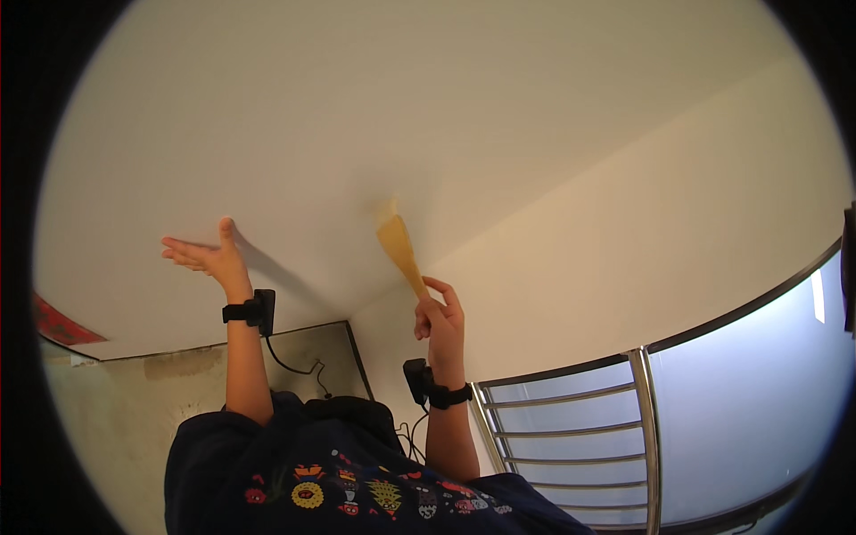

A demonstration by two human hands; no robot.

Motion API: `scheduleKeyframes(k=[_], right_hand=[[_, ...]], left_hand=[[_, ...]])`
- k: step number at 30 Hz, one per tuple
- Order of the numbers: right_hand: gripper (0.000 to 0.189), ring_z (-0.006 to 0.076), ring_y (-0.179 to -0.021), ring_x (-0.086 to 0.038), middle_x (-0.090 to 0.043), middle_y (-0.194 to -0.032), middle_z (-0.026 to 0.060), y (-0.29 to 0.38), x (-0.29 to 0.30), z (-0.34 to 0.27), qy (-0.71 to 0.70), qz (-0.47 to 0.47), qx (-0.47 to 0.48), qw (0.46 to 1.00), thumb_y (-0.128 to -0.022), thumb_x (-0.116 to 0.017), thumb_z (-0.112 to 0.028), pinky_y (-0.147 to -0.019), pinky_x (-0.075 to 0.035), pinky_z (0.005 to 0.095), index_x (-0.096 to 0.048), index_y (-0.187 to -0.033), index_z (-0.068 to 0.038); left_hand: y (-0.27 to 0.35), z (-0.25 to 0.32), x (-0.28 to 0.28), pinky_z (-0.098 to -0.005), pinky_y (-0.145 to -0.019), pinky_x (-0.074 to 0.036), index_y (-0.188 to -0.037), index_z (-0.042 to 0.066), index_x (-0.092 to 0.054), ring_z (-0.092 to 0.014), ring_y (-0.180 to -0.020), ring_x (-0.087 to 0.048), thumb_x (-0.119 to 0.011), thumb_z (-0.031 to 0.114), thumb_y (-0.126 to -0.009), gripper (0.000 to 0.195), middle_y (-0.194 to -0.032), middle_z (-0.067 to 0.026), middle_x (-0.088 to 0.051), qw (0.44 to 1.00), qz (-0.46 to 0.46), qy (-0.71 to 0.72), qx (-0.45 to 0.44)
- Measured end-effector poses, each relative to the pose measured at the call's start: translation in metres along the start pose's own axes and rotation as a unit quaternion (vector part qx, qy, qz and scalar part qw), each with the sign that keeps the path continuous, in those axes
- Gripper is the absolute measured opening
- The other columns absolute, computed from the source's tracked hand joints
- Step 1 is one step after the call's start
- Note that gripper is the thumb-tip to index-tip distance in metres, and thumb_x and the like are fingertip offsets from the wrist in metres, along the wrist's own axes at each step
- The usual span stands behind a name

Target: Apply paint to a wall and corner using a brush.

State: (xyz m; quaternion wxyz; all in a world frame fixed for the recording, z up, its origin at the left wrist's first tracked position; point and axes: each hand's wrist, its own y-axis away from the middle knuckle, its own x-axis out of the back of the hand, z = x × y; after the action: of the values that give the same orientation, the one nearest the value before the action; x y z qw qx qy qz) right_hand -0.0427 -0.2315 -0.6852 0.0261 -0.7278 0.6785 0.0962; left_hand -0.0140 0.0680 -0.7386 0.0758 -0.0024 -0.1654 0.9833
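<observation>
My right hand (441,317) holds a flat paintbrush by the lower end of its handle (399,247), between thumb and fingers. The brush has a yellowish wooden handle and pale, slightly blurred bristles (386,211). Its bristle end points up toward a smooth pale wall surface (428,114); whether it touches cannot be told. My left hand (210,257) is raised beside that surface, empty, with the thumb apart from the fingers, and casts a shadow on it. Each wrist wears a black strap carrying a small device, one on the left wrist (257,311) and one on the right (431,388).
A second pale surface (568,281) meets the first along a slanting edge. Steel bars (568,431) stand before a bright window (742,394) at lower right. At lower left lie a stained, dark-edged surface (134,414) and a red patterned strip (63,324). Black cables (291,366) run from the wrist devices.
</observation>
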Motion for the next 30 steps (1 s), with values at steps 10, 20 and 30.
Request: scheduleKeyframes(k=[10, 20, 30], right_hand=[[0.025, 0.0041, -0.045, -0.032, -0.04, -0.057, -0.0025, -0.007, 0.009, -0.014, 0.012, 0.055, 0.062, 0.997, -0.086, -0.049, -0.012, -0.041, -0.028, 0.0196, -0.046, -0.11, -0.005], [0.025, 0.0019, -0.05, -0.035, -0.041, -0.061, -0.0049, -0.015, -0.002, -0.058, -0.023, -0.031, 0.044, 0.998, -0.086, -0.052, -0.014, -0.043, -0.03, 0.0181, -0.049, -0.109, -0.005], [0.018, 0.0031, -0.045, -0.031, -0.042, -0.058, -0.003, -0.009, 0.015, -0.074, -0.02, 0.085, 0.126, 0.988, -0.087, -0.051, -0.012, -0.04, -0.027, 0.0188, -0.047, -0.102, -0.004]], left_hand=[[-0.002, -0.001, 0.002, -0.0579, -0.099, 0.002, -0.137, 0.015, 0.01, -0.041, -0.129, 0.014, -0.066, 0.06, -0.063, 0.116, -0.14, -0.0214, 0.017, 1.0, 0.001, -0.003, -0.001], [0.001, 0.021, -0.001, -0.0554, -0.101, 0.0, -0.138, 0.015, 0.009, -0.038, -0.13, 0.013, -0.069, 0.052, -0.066, 0.112, -0.14, -0.0204, 0.016, 1.0, 0.011, -0.002, 0.007], [0.002, 0.049, 0.003, -0.0547, -0.101, 0.001, -0.138, 0.015, 0.009, -0.037, -0.13, 0.014, -0.068, 0.05, -0.067, 0.11, -0.14, -0.0205, 0.017, 1.0, 0.003, -0.001, -0.01]])
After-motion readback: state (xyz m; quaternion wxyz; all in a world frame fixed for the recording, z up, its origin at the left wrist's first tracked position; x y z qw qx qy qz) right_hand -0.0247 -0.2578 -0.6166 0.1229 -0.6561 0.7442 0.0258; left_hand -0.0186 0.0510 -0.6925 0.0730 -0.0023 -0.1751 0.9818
